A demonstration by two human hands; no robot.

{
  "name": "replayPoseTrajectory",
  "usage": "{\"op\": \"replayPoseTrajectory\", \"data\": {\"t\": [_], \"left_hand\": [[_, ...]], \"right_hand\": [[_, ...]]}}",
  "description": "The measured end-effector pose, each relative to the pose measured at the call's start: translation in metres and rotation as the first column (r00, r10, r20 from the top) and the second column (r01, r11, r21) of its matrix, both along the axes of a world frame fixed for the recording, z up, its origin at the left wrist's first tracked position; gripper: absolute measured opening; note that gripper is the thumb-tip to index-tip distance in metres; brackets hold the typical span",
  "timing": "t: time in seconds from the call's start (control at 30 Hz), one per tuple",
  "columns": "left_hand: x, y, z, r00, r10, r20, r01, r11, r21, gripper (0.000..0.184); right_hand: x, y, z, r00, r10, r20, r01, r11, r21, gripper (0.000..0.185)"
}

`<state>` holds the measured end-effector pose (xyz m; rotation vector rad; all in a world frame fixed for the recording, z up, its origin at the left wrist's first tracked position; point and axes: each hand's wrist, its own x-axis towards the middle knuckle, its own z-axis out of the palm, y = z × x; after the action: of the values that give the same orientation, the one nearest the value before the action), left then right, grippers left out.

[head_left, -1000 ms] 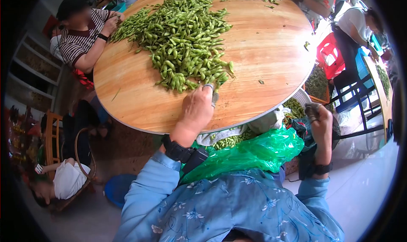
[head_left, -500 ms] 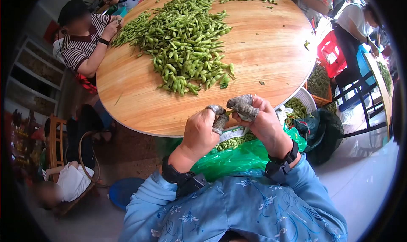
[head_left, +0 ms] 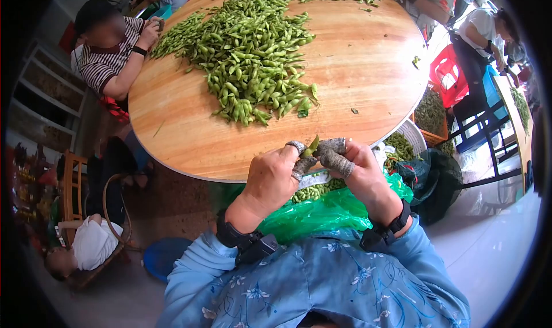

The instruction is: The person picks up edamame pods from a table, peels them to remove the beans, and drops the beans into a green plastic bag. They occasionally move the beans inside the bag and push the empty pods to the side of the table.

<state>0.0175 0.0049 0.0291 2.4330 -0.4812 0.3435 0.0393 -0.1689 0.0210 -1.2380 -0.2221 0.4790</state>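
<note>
Both hands are together just past the near edge of the round wooden table (head_left: pixel 368 69), with grey covers on thumbs and forefingers. Between the fingertips a green pod (head_left: pixel 311 147) stands up. My left hand (head_left: pixel 271 175) pinches it from one side, and my right hand (head_left: pixel 359 170) presses on it from the other. A large heap of green pods (head_left: pixel 247 58) lies on the table beyond them. Below the hands, shelled green beans (head_left: pixel 319 189) show beside a green plastic bag (head_left: pixel 322 213) over my lap.
A person in a striped shirt (head_left: pixel 115 58) sits at the table's left side. At the right are a white basket of beans (head_left: pixel 415 137), an orange crate (head_left: pixel 431 112), a red chair (head_left: pixel 449 75) and another worker (head_left: pixel 480 35). A blue basin (head_left: pixel 164 258) is on the floor.
My right hand has come in from the far right to meet my left hand, which drew back from the heap. The pod now points upward between the fingertips.
</note>
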Motion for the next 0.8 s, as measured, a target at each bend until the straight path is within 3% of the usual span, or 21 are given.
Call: {"op": "replayPoseTrajectory", "data": {"t": [0.2, 0.5, 0.8], "left_hand": [[0.001, -0.002, 0.002, 0.994, -0.045, 0.101, 0.039, 0.997, 0.065, 0.014], [-0.004, -0.004, 0.004, 0.991, -0.07, 0.112, 0.046, 0.978, 0.203, 0.019], [-0.005, -0.003, -0.017, 0.978, -0.07, 0.196, 0.051, 0.994, 0.099, 0.014]], "right_hand": [[-0.002, 0.0, 0.003, 0.999, 0.04, 0.007, -0.04, 0.997, 0.067, 0.02], [0.002, 0.002, -0.004, 0.999, 0.032, 0.033, -0.032, 0.999, -0.002, 0.012], [0.002, 0.006, -0.006, 0.999, 0.02, -0.027, -0.021, 0.999, -0.03, 0.005]]}}
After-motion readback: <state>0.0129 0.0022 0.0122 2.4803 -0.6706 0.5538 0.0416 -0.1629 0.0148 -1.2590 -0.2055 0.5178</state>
